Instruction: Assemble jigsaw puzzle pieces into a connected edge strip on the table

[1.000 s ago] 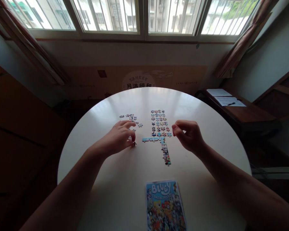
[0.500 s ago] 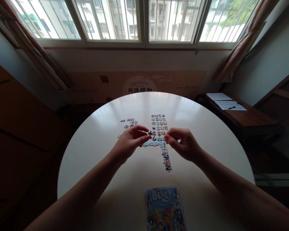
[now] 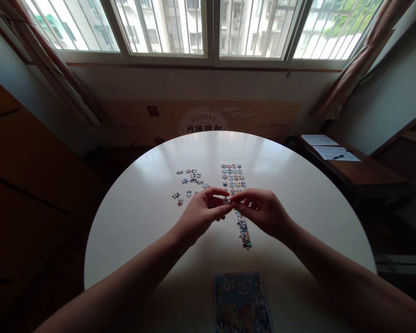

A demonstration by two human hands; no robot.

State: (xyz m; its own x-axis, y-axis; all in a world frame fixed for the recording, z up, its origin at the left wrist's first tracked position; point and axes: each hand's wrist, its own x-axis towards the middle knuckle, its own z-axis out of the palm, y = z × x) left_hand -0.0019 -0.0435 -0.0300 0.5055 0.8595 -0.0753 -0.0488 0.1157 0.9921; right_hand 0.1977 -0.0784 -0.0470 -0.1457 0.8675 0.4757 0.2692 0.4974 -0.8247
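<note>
My left hand (image 3: pixel 208 206) pinches a small jigsaw puzzle piece (image 3: pixel 226 200) between thumb and fingers, above the table. At that same piece, the closed thumb and fingertips of my right hand (image 3: pixel 260 203) meet my left fingertips. Under and beyond my hands, rows of separate puzzle pieces (image 3: pixel 233 177) are laid out in a grid, partly covered by my fingers. A joined strip of pieces (image 3: pixel 243 231) runs from under my right hand toward me. Loose pieces (image 3: pixel 189 194) lie scattered left of the grid, some near my left hand.
A round white table (image 3: pixel 131 222) carries the pieces. Close to me lies a puzzle box or picture card (image 3: pixel 242 300) lettered BLUEY. Papers with a pen (image 3: pixel 338 157) rest on a dark wooden side table (image 3: pixel 374 171) at the right. A printed carton (image 3: pixel 273 113) stands below the window.
Both hands have come together, with the left moving right, bringing the piece to the right fingertips. The view has shifted slightly, and the joined blue row is now hidden behind my hands.
</note>
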